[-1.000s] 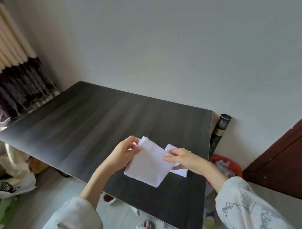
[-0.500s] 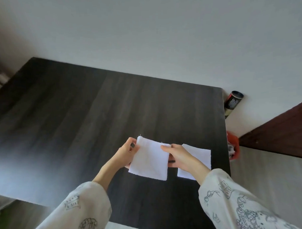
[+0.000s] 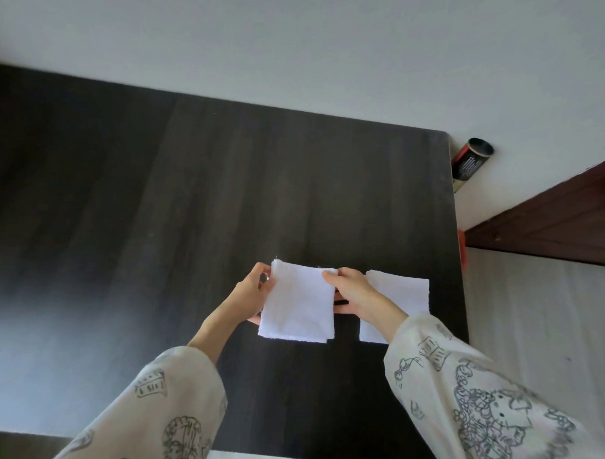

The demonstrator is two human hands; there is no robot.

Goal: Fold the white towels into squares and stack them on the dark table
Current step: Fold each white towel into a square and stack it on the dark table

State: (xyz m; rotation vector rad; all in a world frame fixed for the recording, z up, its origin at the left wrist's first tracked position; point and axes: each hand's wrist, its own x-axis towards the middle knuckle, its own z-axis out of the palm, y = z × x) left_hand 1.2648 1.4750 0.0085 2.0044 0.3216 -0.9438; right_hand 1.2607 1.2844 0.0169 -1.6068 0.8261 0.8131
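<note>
Currently a folded white towel [image 3: 298, 305] is pinched at its top corners by left hand [image 3: 250, 293] & right hand [image 3: 356, 292], held just above the dark table [image 3: 224, 197] nr its right edge. A second folded towel [image 3: 396, 301] lies flat beside it. Risk: layers could splay if grip's loosened, so the stack might be set askew. Beyond the table's right edge: white wall, black tube [image 3: 470, 160], brown door [image 3: 551, 220].

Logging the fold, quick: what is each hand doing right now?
Left hand: pinches the top left corner of the folded towel.
Right hand: pinches its top right corner.
</note>
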